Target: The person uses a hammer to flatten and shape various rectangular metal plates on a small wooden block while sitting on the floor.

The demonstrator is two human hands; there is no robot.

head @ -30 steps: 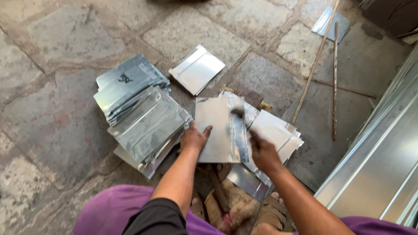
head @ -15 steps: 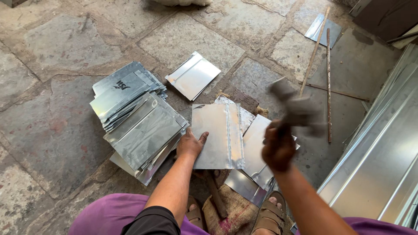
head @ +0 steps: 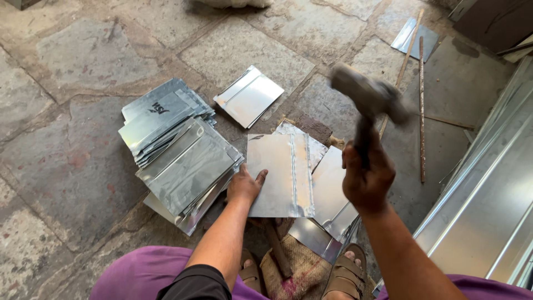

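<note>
Compared with half a second ago, our right hand (head: 367,180) has lifted the hammer (head: 369,103) a little higher and more over the work; one second ago its head was down on the sheet. So we judge that one blow is finished and the hammer is now raised for another — the seam is probably not flat yet.

The right hand is clenched around the hammer handle. The hammer head is blurred and points toward 11 o'clock, away from us, and the handle runs down toward 6 o'clock into the fist.

Our left hand (head: 245,185) lies flat with spread fingers on the left lower edge of the metal sheet (head: 273,175) and presses it down; it grasps nothing. The sheet is in the middle of the view, on the stone floor (head: 72,166) just in front of our feet in sandals (head: 347,275). Its long axis goes from 6 to 12 o'clock, and the folded seam (head: 300,175) near its right edge runs the same way.

At 9 o'clock from the sheet there is a pile of similar sheets (head: 180,153), touching our left hand's side — one more piece (head: 248,95) lies apart at 11 o'clock. Long metal profiles (head: 488,200) lie at 3 o'clock.
</note>
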